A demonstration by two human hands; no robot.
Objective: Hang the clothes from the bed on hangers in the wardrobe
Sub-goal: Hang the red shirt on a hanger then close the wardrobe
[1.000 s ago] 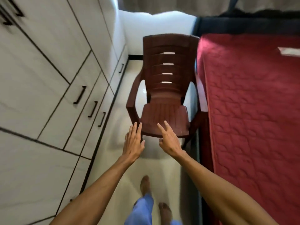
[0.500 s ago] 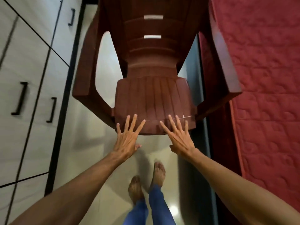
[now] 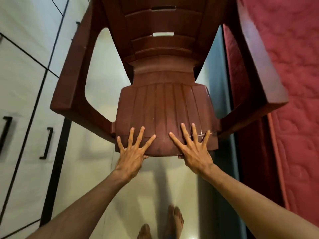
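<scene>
chair (image 3: 164, 107): brown plastic, centre of frame
left hand (image 3: 133, 152): fingers spread, flat on chair seat's front edge, lower centre
right hand (image 3: 195, 152): fingers spread, flat on same edge, beside left hand
wardrobe (image 3: 20, 83): white doors, black handles, left side
bed (image 3: 293, 66): red quilt, right side

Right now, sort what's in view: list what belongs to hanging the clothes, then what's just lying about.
Job: wardrobe, bed; no clothes or hangers in view.
Just there: brown chair, with left hand and right hand spread on its seat.
</scene>
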